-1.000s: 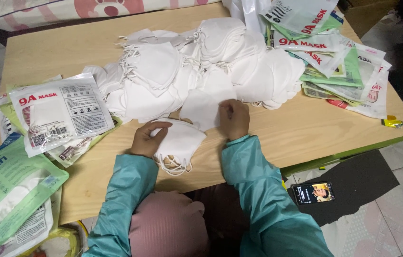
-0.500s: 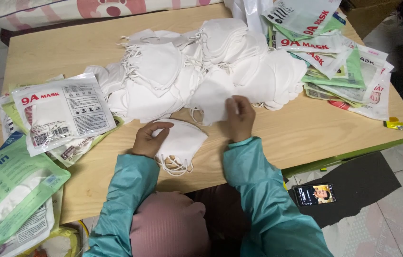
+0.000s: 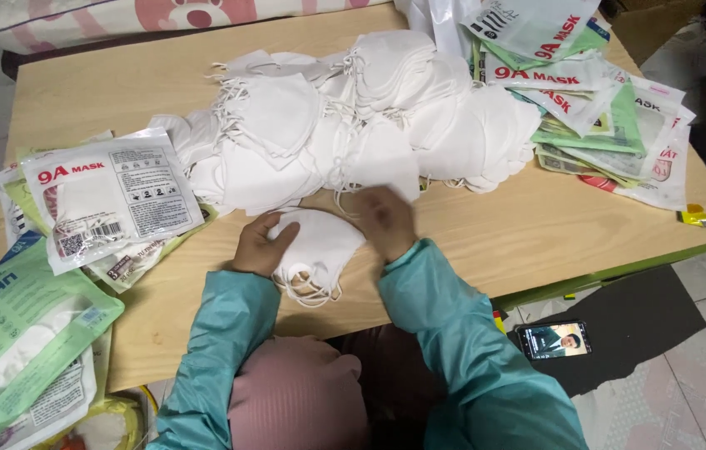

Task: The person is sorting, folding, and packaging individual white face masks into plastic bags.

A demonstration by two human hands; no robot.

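Left hand: your left hand (image 3: 260, 247) lies flat, fingers loosely curled, pressing the left edge of the small stack (image 3: 317, 250) of white masks in front of you; it steadies rather than grips.
Right hand: your right hand (image 3: 388, 220) is blurred at the stack's right edge, by the near rim of the pile (image 3: 345, 117); I cannot tell how far open it is or whether it has hold of a mask.
Stack: on the worktop (image 3: 528, 237), close to your body, ear loops trailing toward you.
Pile: a big heap of loose masks just beyond the stack, touching it at the far side.
Packets: filled pouches (image 3: 111, 196) lie at your left, more pouches (image 3: 595, 100) at the far right.
Progress: judging by the heap, only a few masks are gathered in the stack; most are still loose, so the bulk of the work looks undone.
Floor: a phone (image 3: 555, 340) lies on a dark mat at your right.
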